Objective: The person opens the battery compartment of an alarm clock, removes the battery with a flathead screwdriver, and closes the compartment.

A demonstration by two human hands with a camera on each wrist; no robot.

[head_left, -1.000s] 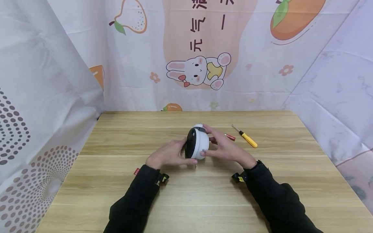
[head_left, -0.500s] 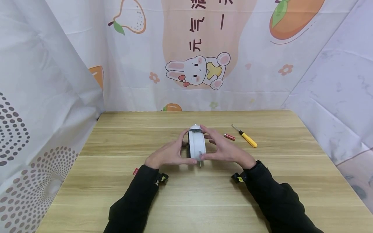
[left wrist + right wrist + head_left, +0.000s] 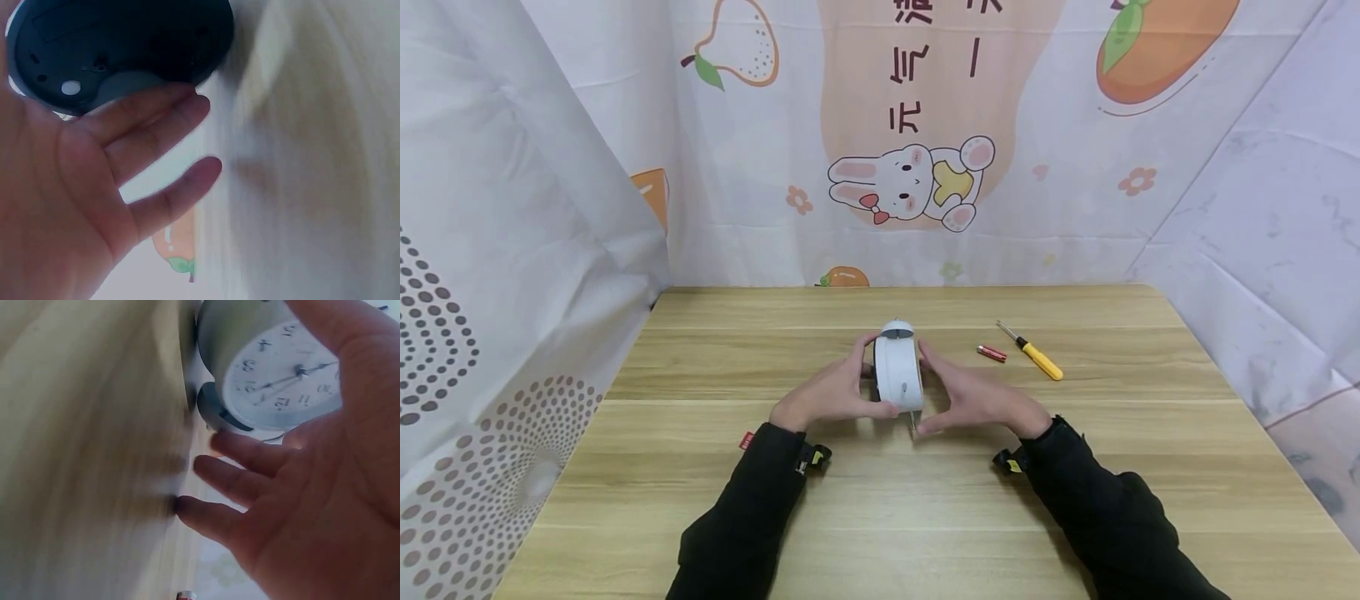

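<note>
A white twin-bell alarm clock [image 3: 897,371] is seen side-on in the head view, bell at the far end and a thin metal leg pointing toward me. My left hand [image 3: 831,390] grips it from the left, thumb on the near side and forefinger at the far side. The clock's black back [image 3: 125,37] with a white button faces the left palm. Numbers and hands show on its dial [image 3: 281,375], which faces the right palm. My right hand [image 3: 981,396] is spread just right of the clock, a narrow gap between fingers and casing.
A red battery [image 3: 991,353] lies right of the clock on the wooden table [image 3: 880,517]. Beside it rests a yellow-handled screwdriver [image 3: 1037,358], its tip pointing back left. A printed cloth [image 3: 737,183] hangs behind the table.
The clock has turned so its black back has gone from the head view, and it has shifted slightly left. My right hand has come away from the casing, its fingers spreading.
</note>
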